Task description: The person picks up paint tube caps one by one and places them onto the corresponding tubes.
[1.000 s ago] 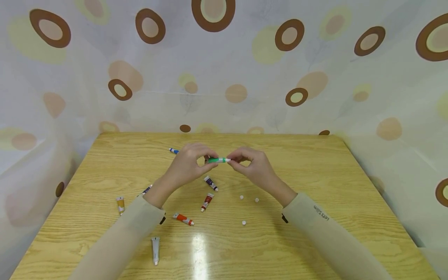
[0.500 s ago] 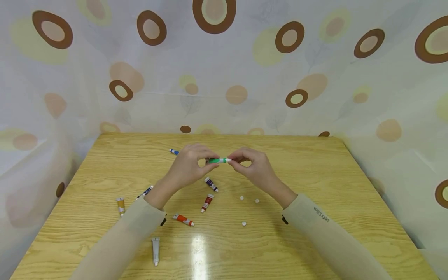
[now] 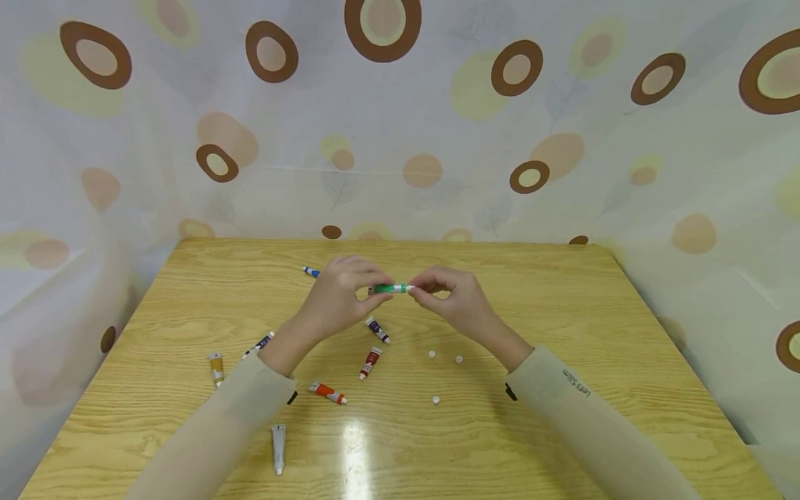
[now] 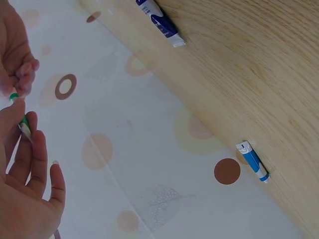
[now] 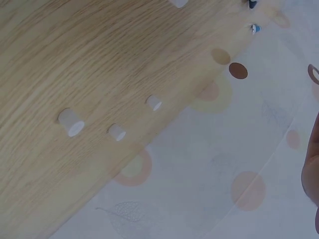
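Note:
A small green paint tube (image 3: 392, 288) is held level above the table, its capped end toward the right. My left hand (image 3: 340, 295) pinches the tube's body between thumb and fingers. At the other end, my right hand (image 3: 451, 295) pinches the white cap with thumb and index finger. In the left wrist view the left hand (image 4: 30, 174) grips the green tube (image 4: 24, 121), and fingertips of the right hand (image 4: 19, 64) meet its tip. Only a sliver of the right hand (image 5: 311, 169) shows in the right wrist view.
Below the hands lie a purple tube (image 3: 378, 330), a dark red tube (image 3: 371, 363) and an orange-red tube (image 3: 328, 393). Leftward are yellow (image 3: 216, 369), dark blue (image 3: 259, 344) and silver (image 3: 278, 450) tubes. A blue tube (image 3: 310, 271) lies behind. Loose white caps (image 3: 435, 400) rest at right.
Both hands keep their hold on the green tube and its cap, shifting only very slightly rightward. The tubes and loose caps on the table stay where they were.

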Demonstrator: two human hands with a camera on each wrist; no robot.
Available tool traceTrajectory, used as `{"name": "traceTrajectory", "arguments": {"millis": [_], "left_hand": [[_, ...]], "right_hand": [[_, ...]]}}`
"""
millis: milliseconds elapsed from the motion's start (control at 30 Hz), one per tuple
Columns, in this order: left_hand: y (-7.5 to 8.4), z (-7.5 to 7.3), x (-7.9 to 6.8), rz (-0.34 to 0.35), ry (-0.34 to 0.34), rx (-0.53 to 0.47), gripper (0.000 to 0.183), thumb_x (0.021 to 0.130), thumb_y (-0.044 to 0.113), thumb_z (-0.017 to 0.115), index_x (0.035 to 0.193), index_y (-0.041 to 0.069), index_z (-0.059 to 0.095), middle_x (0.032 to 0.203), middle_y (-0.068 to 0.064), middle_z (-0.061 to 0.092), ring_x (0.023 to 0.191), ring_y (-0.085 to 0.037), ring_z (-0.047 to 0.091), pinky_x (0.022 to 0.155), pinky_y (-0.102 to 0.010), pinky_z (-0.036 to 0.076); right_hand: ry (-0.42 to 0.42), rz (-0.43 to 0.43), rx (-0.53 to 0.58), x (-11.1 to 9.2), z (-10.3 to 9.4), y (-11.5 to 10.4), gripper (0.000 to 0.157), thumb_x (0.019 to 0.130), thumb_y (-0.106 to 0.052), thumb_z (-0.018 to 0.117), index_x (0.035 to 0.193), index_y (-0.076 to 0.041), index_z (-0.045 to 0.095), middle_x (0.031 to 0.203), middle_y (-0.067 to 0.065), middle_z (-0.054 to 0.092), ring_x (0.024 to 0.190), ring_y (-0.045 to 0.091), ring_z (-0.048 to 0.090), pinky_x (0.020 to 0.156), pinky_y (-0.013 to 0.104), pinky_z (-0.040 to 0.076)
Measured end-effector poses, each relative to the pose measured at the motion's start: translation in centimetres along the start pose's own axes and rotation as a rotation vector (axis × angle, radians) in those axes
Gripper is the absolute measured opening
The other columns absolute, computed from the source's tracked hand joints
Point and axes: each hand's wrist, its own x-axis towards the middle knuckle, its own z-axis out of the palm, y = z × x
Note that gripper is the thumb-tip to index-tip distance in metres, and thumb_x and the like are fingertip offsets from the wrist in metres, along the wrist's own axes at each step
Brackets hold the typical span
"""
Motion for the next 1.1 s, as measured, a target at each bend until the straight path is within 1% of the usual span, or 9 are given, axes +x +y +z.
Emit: {"name": "traceTrajectory", "arguments": {"millis": [167, 300, 433, 600, 767, 867, 1100], "left_hand": [[-0.01, 0.05, -0.03, 0.015, 0.012, 0.012, 0.016, 0.086, 0.022, 0.085, 0.097, 0.011, 0.083, 0.096, -0.002, 0.080, 0.095, -0.021, 0.072, 0.091, -0.044, 0.055], [0.03, 0.01, -0.05, 0.017, 0.016, 0.007, 0.016, 0.086, 0.022, 0.085, 0.097, 0.011, 0.083, 0.096, -0.002, 0.080, 0.096, -0.021, 0.072, 0.090, -0.043, 0.055], [-0.01, 0.05, -0.03, 0.008, 0.015, -0.009, 0.016, 0.086, 0.022, 0.085, 0.097, 0.011, 0.083, 0.097, -0.002, 0.080, 0.096, -0.021, 0.072, 0.091, -0.044, 0.055], [-0.19, 0.23, -0.09, -0.006, 0.010, -0.024, 0.016, 0.087, 0.021, 0.084, 0.098, 0.011, 0.083, 0.098, -0.003, 0.080, 0.095, -0.021, 0.072, 0.090, -0.044, 0.055], [-0.20, 0.29, -0.12, -0.003, 0.012, -0.034, 0.017, 0.085, 0.020, 0.086, 0.099, 0.011, 0.083, 0.098, -0.002, 0.080, 0.094, -0.020, 0.071, 0.089, -0.043, 0.054], [-0.16, 0.32, -0.11, 0.009, 0.024, -0.034, 0.018, 0.083, 0.020, 0.087, 0.099, 0.011, 0.083, 0.097, -0.003, 0.080, 0.093, -0.021, 0.071, 0.088, -0.044, 0.054], [-0.15, 0.28, -0.08, 0.018, 0.026, -0.030, 0.017, 0.084, 0.021, 0.086, 0.098, 0.011, 0.083, 0.096, -0.002, 0.080, 0.092, -0.020, 0.071, 0.088, -0.043, 0.054]], "right_hand": [[-0.011, 0.011, 0.008, -0.03, -0.02, 0.05, 0.008, 0.096, -0.013, 0.074, 0.100, -0.008, 0.078, 0.096, 0.006, 0.077, 0.084, 0.011, 0.072, 0.078, 0.030, 0.062], [-0.020, 0.016, 0.017, -0.08, -0.05, 0.09, 0.010, 0.097, -0.012, 0.073, 0.101, -0.005, 0.078, 0.097, 0.007, 0.077, 0.084, 0.012, 0.072, 0.077, 0.030, 0.062], [-0.023, 0.008, 0.018, -0.13, -0.09, 0.16, 0.010, 0.096, -0.011, 0.073, 0.103, -0.005, 0.077, 0.099, 0.008, 0.077, 0.087, 0.013, 0.072, 0.081, 0.035, 0.062], [-0.025, -0.027, 0.018, -0.22, -0.16, 0.31, 0.011, 0.095, -0.009, 0.074, 0.105, -0.007, 0.077, 0.100, 0.008, 0.077, 0.088, 0.016, 0.073, 0.084, 0.041, 0.062], [-0.007, -0.058, 0.008, -0.26, -0.26, 0.48, 0.013, 0.094, -0.007, 0.075, 0.106, -0.006, 0.076, 0.101, 0.007, 0.076, 0.088, 0.015, 0.072, 0.084, 0.033, 0.062], [0.014, -0.083, 0.002, -0.24, -0.32, 0.56, 0.013, 0.092, -0.005, 0.076, 0.105, -0.006, 0.075, 0.100, 0.007, 0.075, 0.086, 0.015, 0.072, 0.083, 0.031, 0.062], [0.017, -0.124, 0.019, -0.13, -0.25, 0.63, 0.007, 0.092, -0.006, 0.076, 0.098, -0.008, 0.074, 0.096, 0.005, 0.073, 0.084, 0.011, 0.070, 0.081, 0.027, 0.061]]}}
